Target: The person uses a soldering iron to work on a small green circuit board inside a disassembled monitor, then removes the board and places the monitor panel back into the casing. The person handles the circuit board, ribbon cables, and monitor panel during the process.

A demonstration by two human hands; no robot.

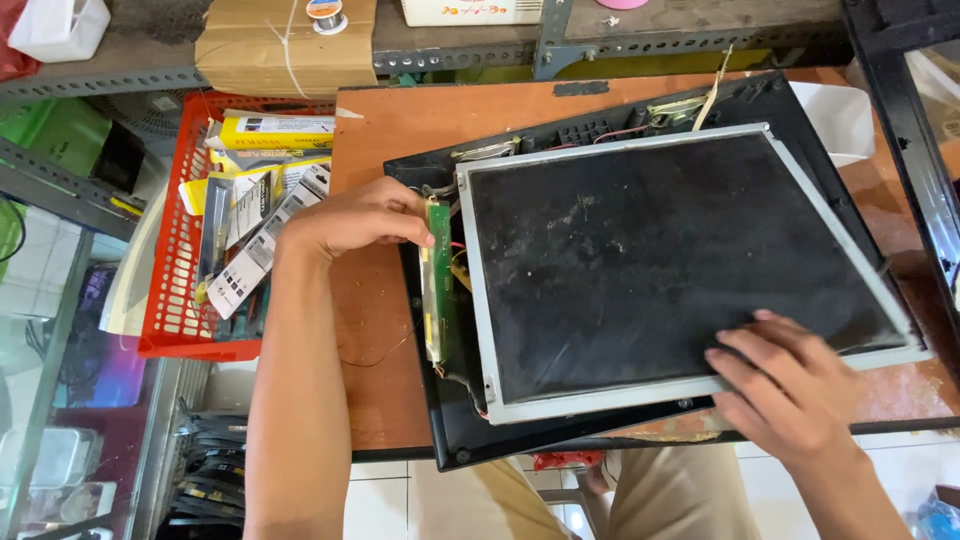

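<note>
The right hand (pixel 790 385) lay flat with fingers spread on the near right corner of the dusty dark flat screen panel (pixel 670 265). Farther left, the left hand (pixel 350 220) pinched the narrow green circuit board (pixel 436 280) running near-to-far along the panel's left edge.

The left hand (pixel 352 218) covers the top of the green circuit strip (pixel 436 285), its fingertips hidden behind it; the right hand (pixel 790 385) hides the dusty panel (pixel 660 265)'s near corner; the red basket (pixel 175 290)'s packets are too small to identify
</note>
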